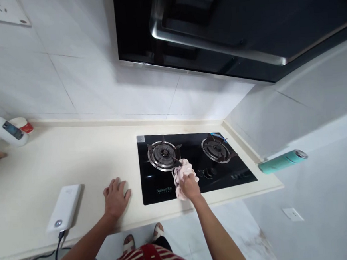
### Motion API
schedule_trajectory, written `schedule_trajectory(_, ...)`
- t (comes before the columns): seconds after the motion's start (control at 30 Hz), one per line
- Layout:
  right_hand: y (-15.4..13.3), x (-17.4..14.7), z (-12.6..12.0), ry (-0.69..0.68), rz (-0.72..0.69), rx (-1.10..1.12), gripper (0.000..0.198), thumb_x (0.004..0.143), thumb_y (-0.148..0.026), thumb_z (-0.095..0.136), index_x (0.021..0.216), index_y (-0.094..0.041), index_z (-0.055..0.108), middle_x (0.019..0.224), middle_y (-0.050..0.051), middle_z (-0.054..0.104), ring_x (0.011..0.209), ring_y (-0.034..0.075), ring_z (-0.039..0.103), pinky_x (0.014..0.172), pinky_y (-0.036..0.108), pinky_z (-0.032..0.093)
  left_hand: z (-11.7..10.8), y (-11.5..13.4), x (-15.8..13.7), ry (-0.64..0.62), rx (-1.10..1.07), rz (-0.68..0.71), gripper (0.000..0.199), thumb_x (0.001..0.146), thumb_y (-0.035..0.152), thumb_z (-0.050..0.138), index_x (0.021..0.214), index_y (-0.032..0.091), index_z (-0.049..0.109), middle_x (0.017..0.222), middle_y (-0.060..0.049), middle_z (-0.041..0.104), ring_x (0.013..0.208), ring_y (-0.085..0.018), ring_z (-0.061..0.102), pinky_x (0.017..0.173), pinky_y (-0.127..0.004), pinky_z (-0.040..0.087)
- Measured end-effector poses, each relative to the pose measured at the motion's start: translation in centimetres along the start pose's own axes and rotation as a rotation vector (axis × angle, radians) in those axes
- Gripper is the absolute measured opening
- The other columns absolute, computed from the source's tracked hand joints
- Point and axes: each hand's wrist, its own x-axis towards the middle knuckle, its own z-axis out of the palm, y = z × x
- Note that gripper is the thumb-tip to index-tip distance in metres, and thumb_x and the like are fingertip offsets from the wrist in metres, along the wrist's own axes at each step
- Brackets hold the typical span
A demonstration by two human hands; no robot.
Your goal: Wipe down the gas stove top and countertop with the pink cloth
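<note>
A bunched pale pink cloth (183, 173) is gripped in my right hand (190, 185), which presses it onto the black glass gas stove (156, 184). The cloth lies just right of the left burner (164, 154) and touches its pan support. To the right of it are the stove's control knobs (208, 173) and the right burner (216, 148). My left hand (116, 197) rests flat on the cream countertop (91, 152), its fingers a little spread, left of the stove and holding nothing.
A white power bank (64, 206) with a dark cable (57, 249) lies at the left. A white bottle (3, 126) and a red-and-white tub (23, 125) stand farther back. A green cylinder (284, 161) is at the right corner. The dark range hood (214, 34) hangs overhead.
</note>
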Motion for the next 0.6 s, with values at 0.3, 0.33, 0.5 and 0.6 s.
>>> schedule_trajectory(0.3, -1.1, -8.5, 3.4, -0.007, -0.162, 0.066, 0.030, 0.093, -0.028, 0.046, 0.115, -0.022, 0.065, 0.124, 0.010, 0.055, 0.092, 0.020, 0.065, 0.081, 0.032, 0.049, 0.0, -0.1, 0.2, 0.052, 0.003, 0.037, 0.042, 0.095, 0.039, 0.046, 0.125, 0.016, 0.064, 0.144, -0.023, 0.053, 0.136, -0.038, 0.043, 0.104, -0.055, 0.034)
schedule_trajectory(0.33, -0.2, -9.6, 3.9, -0.021, -0.175, 0.101, 0.029, 0.093, -0.028, 0.045, 0.113, -0.022, 0.066, 0.122, 0.009, 0.056, 0.093, 0.019, 0.066, 0.082, 0.031, 0.049, -0.1, -0.1, 0.2, 0.050, 0.009, 0.036, 0.042, 0.095, 0.039, 0.045, 0.125, 0.015, 0.064, 0.144, -0.023, 0.053, 0.136, -0.038, 0.043, 0.104, -0.055, 0.034)
schedule_trajectory(0.5, 7.5, -14.9, 4.5, -0.103, -0.031, 0.205, 0.033, 0.091, -0.029, 0.042, 0.105, -0.023, 0.070, 0.114, 0.008, 0.065, 0.112, 0.022, 0.063, 0.095, 0.031, 0.046, -0.4, 0.0, 0.1, 0.032, -0.004, 0.055, 0.043, 0.096, 0.039, 0.043, 0.124, 0.014, 0.064, 0.144, -0.024, 0.051, 0.137, -0.038, 0.042, 0.104, -0.056, 0.033)
schedule_trajectory(0.6, 13.8, -17.4, 2.5, -0.048, 0.197, 0.148, 0.036, 0.090, -0.038, 0.042, 0.107, -0.026, 0.072, 0.108, 0.008, 0.066, 0.093, 0.021, 0.068, 0.085, 0.032, 0.050, -0.5, 0.0, 0.1, 0.034, -0.016, 0.051, 0.043, 0.097, 0.039, 0.043, 0.125, 0.015, 0.064, 0.144, -0.024, 0.051, 0.137, -0.038, 0.041, 0.105, -0.056, 0.032)
